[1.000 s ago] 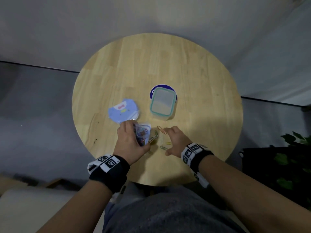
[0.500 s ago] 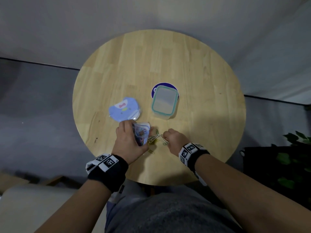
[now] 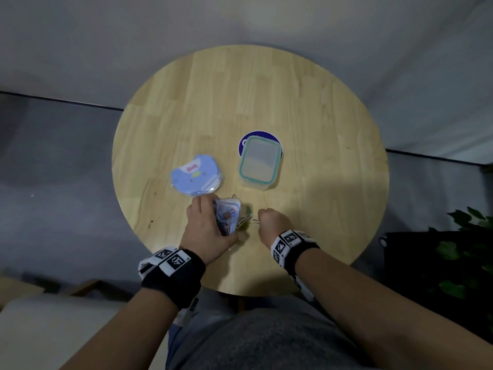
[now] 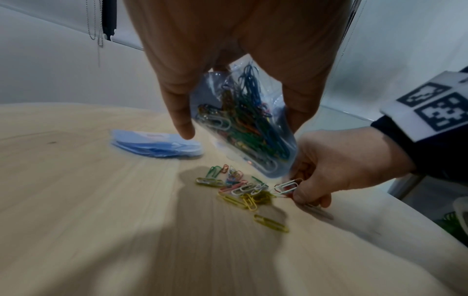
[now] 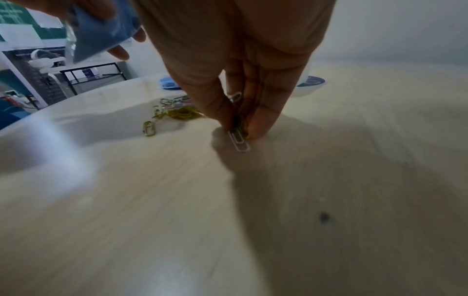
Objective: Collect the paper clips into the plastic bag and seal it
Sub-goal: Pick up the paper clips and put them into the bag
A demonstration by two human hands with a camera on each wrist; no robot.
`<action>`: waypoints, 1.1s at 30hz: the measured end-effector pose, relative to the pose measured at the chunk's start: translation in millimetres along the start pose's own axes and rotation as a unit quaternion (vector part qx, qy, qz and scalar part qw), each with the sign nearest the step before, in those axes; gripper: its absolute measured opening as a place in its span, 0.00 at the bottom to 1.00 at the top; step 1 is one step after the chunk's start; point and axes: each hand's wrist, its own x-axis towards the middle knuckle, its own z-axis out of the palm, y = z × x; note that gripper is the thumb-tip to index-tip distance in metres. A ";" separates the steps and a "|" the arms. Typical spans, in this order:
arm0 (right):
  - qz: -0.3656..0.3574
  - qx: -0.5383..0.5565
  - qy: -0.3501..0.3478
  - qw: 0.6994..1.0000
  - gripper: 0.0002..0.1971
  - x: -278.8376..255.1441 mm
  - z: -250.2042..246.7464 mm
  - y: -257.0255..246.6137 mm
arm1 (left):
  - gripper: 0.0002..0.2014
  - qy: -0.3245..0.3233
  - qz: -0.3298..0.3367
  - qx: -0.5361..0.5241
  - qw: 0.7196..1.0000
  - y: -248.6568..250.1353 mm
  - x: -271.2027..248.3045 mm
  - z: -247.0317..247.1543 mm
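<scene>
Best done by lifting only a few paper clips (image 4: 243, 190) at once, pinched firmly, then carried straight to the mouth of the plastic bag (image 4: 243, 124) so none slips out. Better to keep the bag mouth turned toward the right hand (image 3: 269, 222) and held wide; the mouth itself not clearly seen here. Right hand with fingers curled, thumb and fingertips (image 5: 258, 124) pinching a white clip (image 5: 239, 140) together with some others, low against the desk (image 3: 306, 116). Left hand (image 3: 205, 231) curled around the plastic bag, already well filled with coloured clips, held just above the desk near its front edge. Loose pile of clips lying on the desk between the two hands, close under the bag. Sealing not yet possible; several clips remaining outside.
</scene>
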 end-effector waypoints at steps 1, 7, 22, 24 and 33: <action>0.006 -0.004 -0.003 1.000 0.09 1.8 -0.5 -0.2 | 0.33 -0.001 -0.001 0.000 1.000 -0.4 1.0 -0.7; 0.056 0.158 0.042 0.985 0.06 3.3 -27.7 11.0 | 0.35 -0.007 0.006 -0.008 1.000 0.5 7.9 0.7; -0.003 0.378 0.137 0.916 0.11 -27.4 -125.9 -22.8 | 0.32 0.063 0.043 -0.062 0.995 53.5 41.4 9.2; -0.020 0.358 0.129 0.925 0.12 -29.7 -128.4 -22.1 | 0.33 0.074 0.042 -0.065 0.994 50.4 38.5 9.5; -0.125 0.407 0.173 0.888 0.02 -27.4 -120.3 -20.6 | 0.32 0.087 0.056 -0.076 0.992 44.3 35.2 -2.5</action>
